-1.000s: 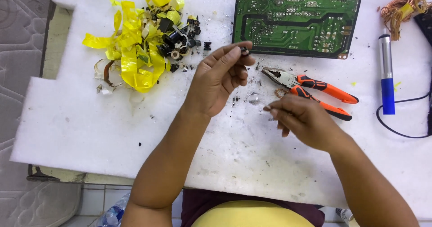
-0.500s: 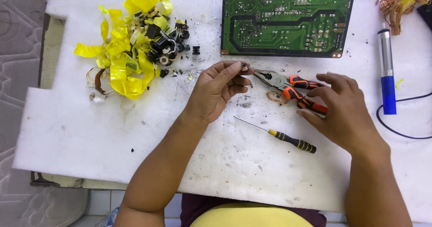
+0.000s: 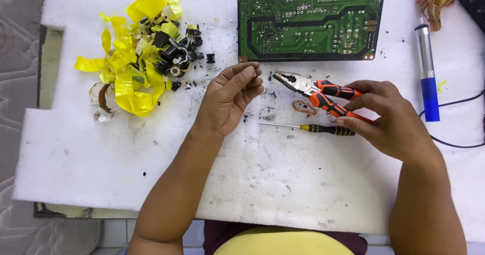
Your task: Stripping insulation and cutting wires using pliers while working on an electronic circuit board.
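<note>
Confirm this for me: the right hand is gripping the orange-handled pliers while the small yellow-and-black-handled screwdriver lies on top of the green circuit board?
Not quite. In the head view the right hand does grip the orange-handled pliers, but the yellow-and-black-handled screwdriver lies on the white foam sheet, below the pliers and apart from the green circuit board.

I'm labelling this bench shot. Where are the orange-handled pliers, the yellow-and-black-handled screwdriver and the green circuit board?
Orange-handled pliers (image 3: 316,89): head view, on the pivot end of the upper handle.
Yellow-and-black-handled screwdriver (image 3: 326,129): head view, on its striped handle.
Green circuit board (image 3: 308,20): head view, on the board's middle.
</note>
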